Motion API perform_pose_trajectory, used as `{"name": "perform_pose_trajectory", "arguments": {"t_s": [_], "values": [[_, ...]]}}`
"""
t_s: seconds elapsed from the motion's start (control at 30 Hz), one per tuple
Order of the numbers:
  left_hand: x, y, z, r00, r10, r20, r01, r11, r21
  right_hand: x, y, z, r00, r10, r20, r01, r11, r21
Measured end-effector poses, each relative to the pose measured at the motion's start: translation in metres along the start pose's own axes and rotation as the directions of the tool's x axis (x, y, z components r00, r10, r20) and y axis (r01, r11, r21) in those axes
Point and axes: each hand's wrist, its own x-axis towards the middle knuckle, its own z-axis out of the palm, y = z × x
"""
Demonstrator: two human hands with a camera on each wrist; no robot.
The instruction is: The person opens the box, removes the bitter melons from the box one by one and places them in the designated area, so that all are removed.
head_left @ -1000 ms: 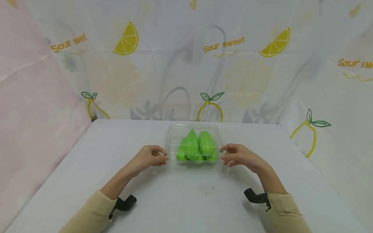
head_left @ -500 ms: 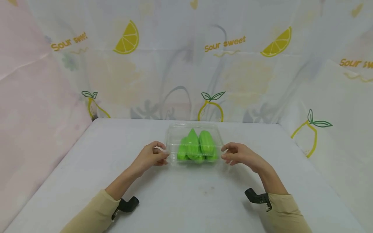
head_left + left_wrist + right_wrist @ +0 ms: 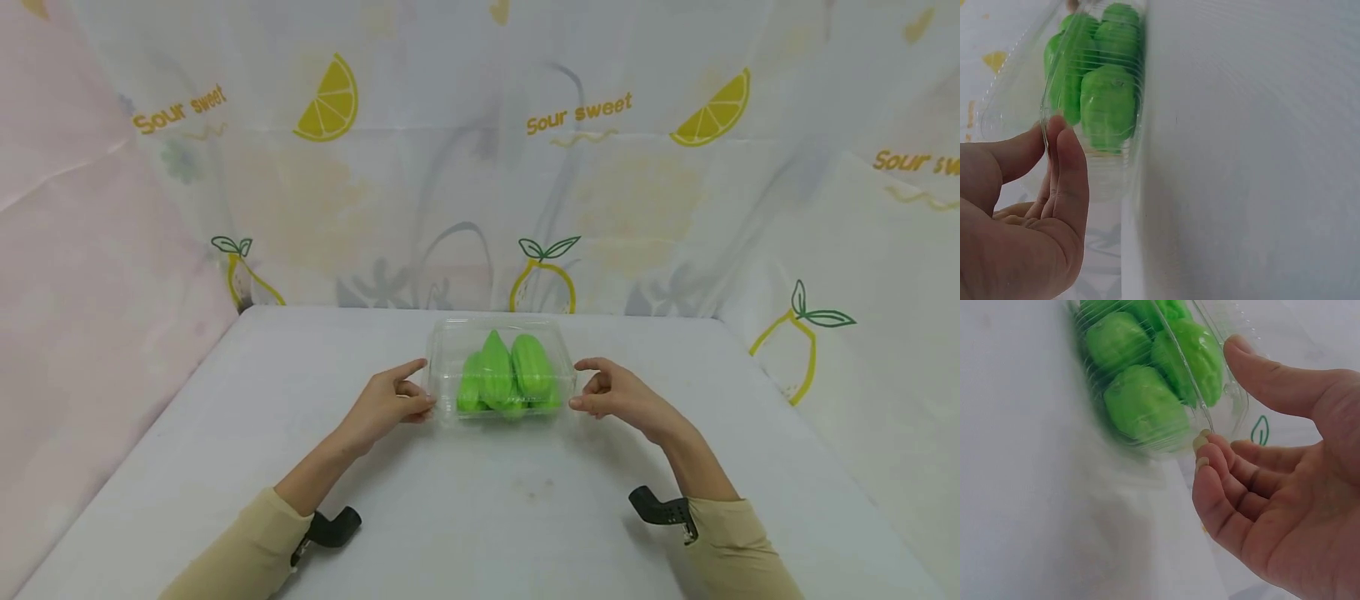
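A clear plastic clamshell box (image 3: pixel 442 354) sits on the table with its lid down. Inside lie several bright green, ribbed, fruit-shaped pieces (image 3: pixel 495 375), some with pointed tops. My left hand (image 3: pixel 384 404) is at the box's left side; in the left wrist view its thumb and fingertips pinch the rim (image 3: pixel 1045 100). At the opposite side is my right hand (image 3: pixel 626 400), where the right wrist view shows fingertips (image 3: pixel 1202 447) right at the rim and the thumb spread apart from them, overlapping the lid. Both index fingers reach forward along the box sides in the head view.
A white-covered table (image 3: pixel 480 508) extends around the box. Behind it hangs a pale backdrop cloth (image 3: pixel 420 192) with lemon prints. Black wrist mounts (image 3: pixel 335 527) sit by both sleeve cuffs.
Both index fingers have straightened forward along the box sides. My left hand has shifted slightly right. The box and green pieces stay in about the same place.
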Motion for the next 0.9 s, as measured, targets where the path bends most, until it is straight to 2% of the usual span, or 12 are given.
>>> {"name": "perform_pose_trajectory", "arguments": {"t_s": [0.5,0.9], "values": [[0.0025,-0.0021,-0.0007,0.999,-0.047,0.022,0.047,0.998,-0.028,0.0015,0.0045,0.0007,0.999,-0.048,-0.012,0.047,0.997,-0.066],[0.0005,-0.0011,-0.0031,0.998,-0.049,0.049,0.051,0.998,-0.042,-0.0018,-0.0038,-0.0006,0.992,-0.085,-0.089,0.079,0.994,-0.071]]}}
